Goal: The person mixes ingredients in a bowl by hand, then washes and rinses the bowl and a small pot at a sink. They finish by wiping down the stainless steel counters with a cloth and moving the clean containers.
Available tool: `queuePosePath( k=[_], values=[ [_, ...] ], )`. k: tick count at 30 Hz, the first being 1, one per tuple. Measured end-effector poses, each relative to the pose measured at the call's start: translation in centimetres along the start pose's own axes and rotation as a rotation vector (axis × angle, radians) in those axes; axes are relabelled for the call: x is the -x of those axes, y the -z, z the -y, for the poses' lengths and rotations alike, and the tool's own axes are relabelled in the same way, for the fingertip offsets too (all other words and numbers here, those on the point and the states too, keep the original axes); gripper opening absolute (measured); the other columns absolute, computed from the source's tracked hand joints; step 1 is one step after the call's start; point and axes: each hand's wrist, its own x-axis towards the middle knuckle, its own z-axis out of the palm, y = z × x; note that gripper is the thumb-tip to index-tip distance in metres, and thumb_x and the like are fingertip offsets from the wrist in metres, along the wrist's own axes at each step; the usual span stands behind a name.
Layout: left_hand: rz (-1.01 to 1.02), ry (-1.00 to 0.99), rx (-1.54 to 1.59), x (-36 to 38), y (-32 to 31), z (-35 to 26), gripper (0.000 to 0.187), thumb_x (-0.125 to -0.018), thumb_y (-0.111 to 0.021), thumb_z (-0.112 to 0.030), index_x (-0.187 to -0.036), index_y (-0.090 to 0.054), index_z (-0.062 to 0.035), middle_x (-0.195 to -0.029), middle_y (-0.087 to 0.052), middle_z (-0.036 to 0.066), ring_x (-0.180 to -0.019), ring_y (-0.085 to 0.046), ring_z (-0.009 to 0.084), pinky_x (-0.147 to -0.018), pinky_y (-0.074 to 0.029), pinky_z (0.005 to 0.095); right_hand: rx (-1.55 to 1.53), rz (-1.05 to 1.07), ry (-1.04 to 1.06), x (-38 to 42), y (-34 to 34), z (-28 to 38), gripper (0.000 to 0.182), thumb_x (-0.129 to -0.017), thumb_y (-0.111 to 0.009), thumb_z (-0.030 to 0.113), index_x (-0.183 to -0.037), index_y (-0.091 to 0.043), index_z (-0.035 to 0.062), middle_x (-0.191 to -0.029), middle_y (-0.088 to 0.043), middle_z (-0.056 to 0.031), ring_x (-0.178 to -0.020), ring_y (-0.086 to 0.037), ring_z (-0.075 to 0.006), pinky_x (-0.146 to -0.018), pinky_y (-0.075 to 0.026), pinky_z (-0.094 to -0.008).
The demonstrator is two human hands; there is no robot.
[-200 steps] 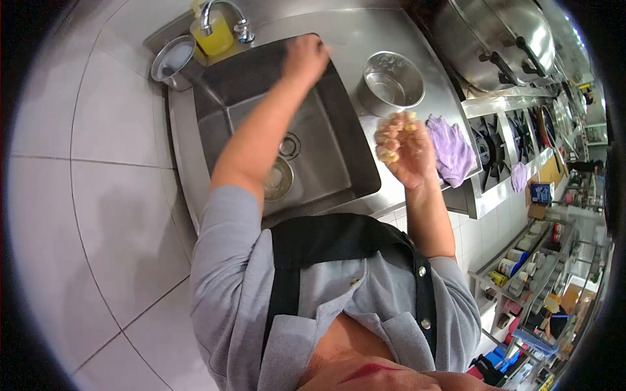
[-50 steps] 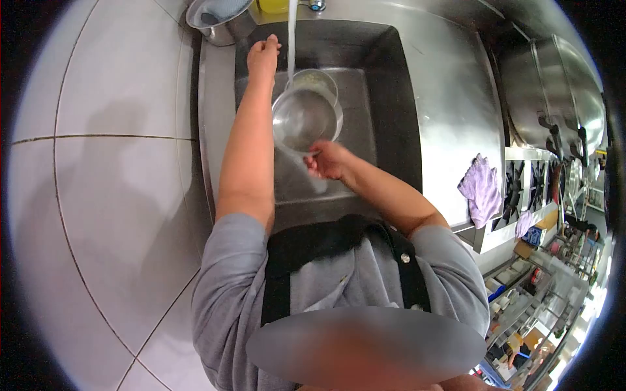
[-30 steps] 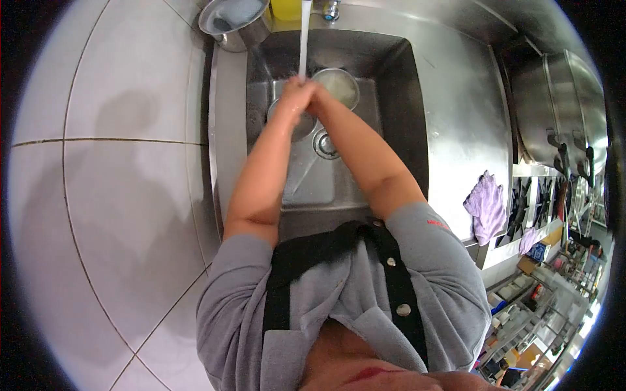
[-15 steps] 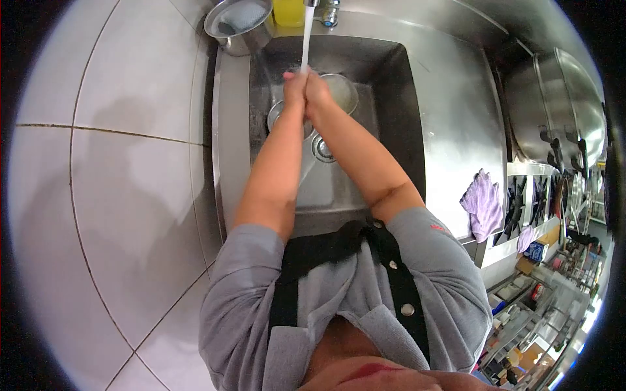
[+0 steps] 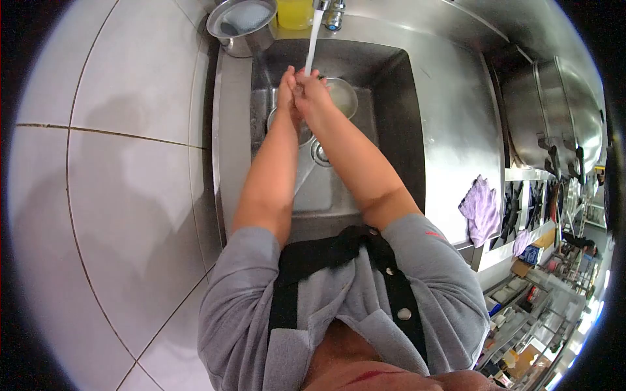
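Both hands are together over the steel sink [image 5: 399, 130], under a stream of running water [image 5: 313, 39]. My left hand [image 5: 286, 89] is on the left with its fingers stretched forward. Against it, my right hand [image 5: 312, 93] is turned partly palm up with its fingers apart, and water falls on it. A small dark spot shows near the right fingertips, too small to name. Below the hands, a round bowl-like vessel [image 5: 343, 99] sits in the sink. Another round metal vessel [image 5: 271, 120] is mostly hidden under my left wrist.
The faucet [image 5: 322, 4] stands at the back edge beside a yellow container [image 5: 295, 14]. A metal pot [image 5: 246, 44] with a mesh strainer is at the back left corner. To the right are a purple cloth [image 5: 481, 212], a stove, and a large steel pot [image 5: 554, 117]. A tiled wall [image 5: 134, 195] borders the left.
My hands have parted slightly and shifted. The right hand has turned so its fingers spread under the water, and the left fingers now point forward. The view has moved a little.
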Motion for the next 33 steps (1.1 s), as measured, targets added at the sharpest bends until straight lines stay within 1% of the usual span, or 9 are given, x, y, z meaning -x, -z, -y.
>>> queuePosePath(
  k=[3, 7, 12, 15, 19, 23, 28, 31, 33],
  values=[
    [0.021, -0.146, -0.025, 0.8, -0.7, 1.1, 0.044, -0.087, -0.046, -0.046, -0.097, -0.053, -0.0041, -0.088, -0.060, 0.012, -0.078, -0.059, 0.0290, -0.070, -0.050, 0.0406, 0.062, -0.048, 0.023, -3.1, 0.3, 0.3, 0.013, -0.086, -0.046, 0.004, -0.097, -0.051, 0.0018, -0.089, -0.054, -0.0112, -0.075, -0.057, -0.0209, -0.068, -0.050, -0.0273],
    [-0.141, 0.022, -0.110, 0.6, -1.2, 2.1, 0.044, -0.086, -0.050, -0.047, -0.092, -0.057, -0.0039, -0.087, -0.061, 0.011, -0.079, -0.059, 0.0256, -0.068, -0.050, 0.0392, 1.217, 0.066, 0.573, -5.8, 4.1, 0.4, 0.016, -0.085, -0.047, 0.009, -0.096, -0.052, -0.0025, -0.086, -0.057, -0.0191, -0.073, -0.057, -0.0315, -0.070, -0.049, -0.0371],
    [-0.233, 0.107, -0.393, -3.6, 5.2, 0.6, 0.036, -0.085, -0.048, -0.042, -0.084, -0.057, -0.0068, -0.080, -0.060, 0.010, -0.070, -0.059, 0.0259, -0.062, -0.049, 0.0396, 1.693, 0.235, 0.358, -4.9, 7.1, -1.2, 0.025, -0.085, -0.043, 0.013, -0.100, -0.051, -0.0060, -0.099, -0.055, -0.0295, -0.089, -0.055, -0.0428, -0.075, -0.045, -0.0434],
    [-0.321, 0.084, -0.503, -2.8, 4.2, 1.7, 0.026, -0.083, -0.052, -0.031, -0.076, -0.056, -0.0066, -0.071, -0.059, 0.008, -0.062, -0.057, 0.0229, -0.056, -0.046, 0.0373, 1.630, 0.183, 0.499, 0.1, 6.6, -1.1, 0.027, -0.085, -0.041, 0.012, -0.103, -0.051, -0.0059, -0.104, -0.054, -0.0283, -0.098, -0.053, -0.0423, -0.080, -0.043, -0.0428],
    [-0.247, -0.001, -0.604, -3.6, 7.4, 1.6, 0.024, -0.084, -0.054, -0.030, -0.074, -0.057, -0.0078, -0.065, -0.055, 0.005, -0.059, -0.054, 0.0201, -0.052, -0.044, 0.0342, 1.107, 0.123, 0.208, 5.7, 4.2, 0.0, 0.031, -0.083, -0.041, 0.011, -0.109, -0.051, -0.0044, -0.115, -0.046, -0.0310, -0.111, -0.045, -0.0378, -0.096, -0.033, -0.0391],
    [-0.388, -0.120, -0.307, -5.1, 7.9, 2.4, 0.027, -0.084, -0.055, -0.035, -0.078, -0.060, -0.0095, -0.065, -0.053, 0.003, -0.057, -0.052, 0.0180, -0.048, -0.041, 0.0312, 1.354, 0.318, 0.445, 5.7, 4.9, -1.6, 0.055, -0.087, -0.038, 0.016, -0.138, -0.022, 0.0025, -0.140, -0.026, -0.0179, -0.125, -0.031, -0.0285, -0.102, -0.025, -0.0352],
    [-0.288, -0.170, -0.389, -3.1, 2.6, 4.3, 0.033, -0.090, -0.047, -0.037, -0.106, -0.056, -0.0094, -0.099, -0.057, 0.004, -0.087, -0.054, 0.0181, -0.081, -0.044, 0.0338, 1.498, 0.157, 0.155, -0.3, 2.5, 2.4, 0.079, -0.080, -0.047, 0.047, -0.137, -0.018, 0.0011, -0.139, -0.027, -0.0227, -0.130, -0.024, -0.0320, -0.106, -0.016, -0.0327],
    [-0.015, -0.002, 0.026, -0.2, 0.6, 4.7, 0.039, -0.088, -0.048, -0.040, -0.108, -0.054, -0.0080, -0.103, -0.058, 0.005, -0.096, -0.053, 0.0204, -0.086, -0.041, 0.0358, 1.224, -0.001, 0.171, -3.1, 3.7, 1.5, 0.067, -0.083, -0.040, 0.048, -0.127, -0.034, -0.0015, -0.131, -0.035, -0.0223, -0.122, -0.033, -0.0320, -0.101, -0.025, -0.0354],
    [-0.153, 0.023, -0.045, 1.8, -1.4, 3.9, 0.042, -0.086, -0.051, -0.044, -0.108, -0.055, -0.0080, -0.104, -0.058, 0.006, -0.094, -0.053, 0.0212, -0.082, -0.043, 0.0354, 0.990, 0.050, -0.004, -5.3, 4.4, 1.6, 0.058, -0.087, -0.034, 0.046, -0.113, -0.050, -0.0028, -0.118, -0.049, -0.0220, -0.107, -0.048, -0.0327, -0.093, -0.035, -0.0381]
  ],
)
